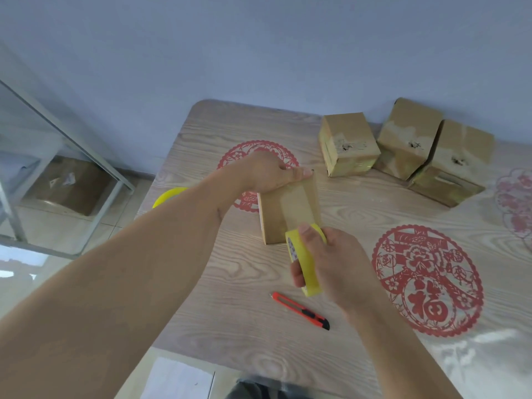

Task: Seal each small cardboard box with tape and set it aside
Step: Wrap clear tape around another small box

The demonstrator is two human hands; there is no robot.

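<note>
Centrally, left hand (267, 172) fingers gripping matte cardboard box (289, 210), right hand (331, 260) fingers curled round glossy yellow tape roll (305, 262)

Table (359, 214): pale wood-grain top, smooth, under a glossy clear film that throws white glare at the near right corner. Red paper-cut decorations (426, 280) lie flat beneath the film, matt.

Box in hand (276, 217): brown cardboard, matt; a strip of clear tape (299, 203) down its top, slightly shiny, lighter than the bare board.

Tape roll (305, 263): yellowish translucent plastic film, glossy; printed paper core.

Three boxes at back (348, 145): same matt cardboard, tape bands glossy, surface scuffed and torn in spots.

Utility knife (300, 311): red and black plastic body, smooth.

Frame at left (72, 145): pale painted metal, glass panes.
</note>
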